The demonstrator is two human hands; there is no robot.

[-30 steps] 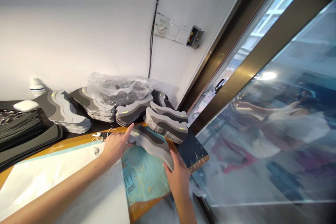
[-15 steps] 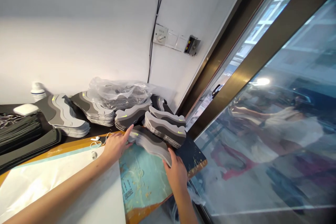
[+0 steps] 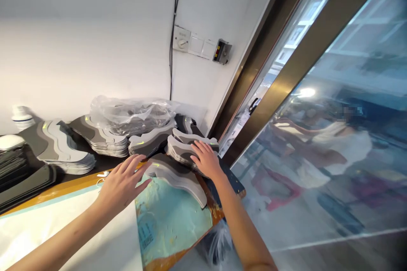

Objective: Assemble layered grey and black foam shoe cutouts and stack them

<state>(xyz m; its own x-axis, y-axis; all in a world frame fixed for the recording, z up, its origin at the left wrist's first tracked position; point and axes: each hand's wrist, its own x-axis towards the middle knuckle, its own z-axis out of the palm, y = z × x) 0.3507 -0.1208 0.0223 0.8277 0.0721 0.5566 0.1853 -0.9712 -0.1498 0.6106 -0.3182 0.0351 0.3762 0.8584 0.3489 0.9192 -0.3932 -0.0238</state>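
Note:
My left hand (image 3: 122, 182) hovers with its fingers spread over the table's near edge, left of a small stack of curved grey shoe-upper pieces (image 3: 178, 171) and holding nothing. That stack lies on a light blue sheet (image 3: 171, 216), a yellow-green tick mark at its upper left. Resting over another stack of grey shoe-upper pieces (image 3: 178, 150) at the right is my right hand (image 3: 206, 159), fingers apart and laid across the top. The hand hides this stack's right part. Behind it are more pieces (image 3: 182, 135), partly covered.
More grey stacks (image 3: 60, 148) line the wall beside a clear plastic bag (image 3: 130, 114). Black pieces (image 3: 28, 186) lie far left, near a white bottle (image 3: 21, 117). White paper (image 3: 114, 237) covers the front. A glass door (image 3: 318, 156) stands right; a person shows in the glass.
Both hands have let go of the small stack, which stays on the blue sheet. My right hand has moved up onto the stack behind; the left has drawn back. The view has shifted right.

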